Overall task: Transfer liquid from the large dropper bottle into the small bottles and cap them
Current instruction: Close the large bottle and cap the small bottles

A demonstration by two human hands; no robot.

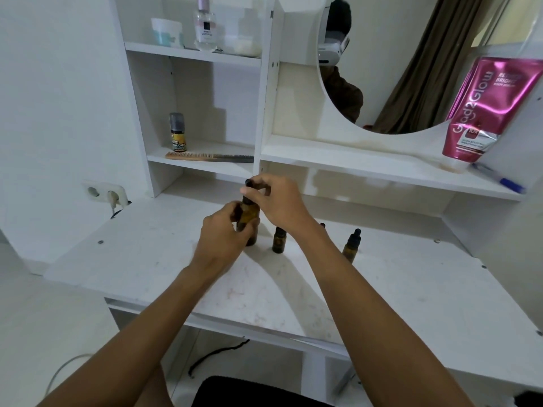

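Nearest, the two bare forearms reach out over the front edge of the white desk (147,259). The left hand (223,230) is wrapped round the body of the large brown bottle (249,214), which stands upright on the desk; this grip is closed on the glass, I think to hold the bottle steady so that it does not turn or tip. The right hand (273,198) comes from above, and its fingers pinch the black dropper cap (249,183) at the top. So the right grip is closed on the cap. It looks like the cap is being twisted, but I cannot tell whether it goes on or off.

Just to the right of the large bottle stands one small bottle (277,242), near it but apart. A second small bottle (351,245) stands further right, beside the right forearm. Between them, a small black tip (322,225) shows behind the right wrist, probably a third one. Both appear to have their caps on. They are kept close, likely so that the dropper has only a short way to travel.

Further back, a shelf holds a comb (205,156) and a small can (177,133). To the right, a pink tube (484,113) leans beside the round mirror (396,69).
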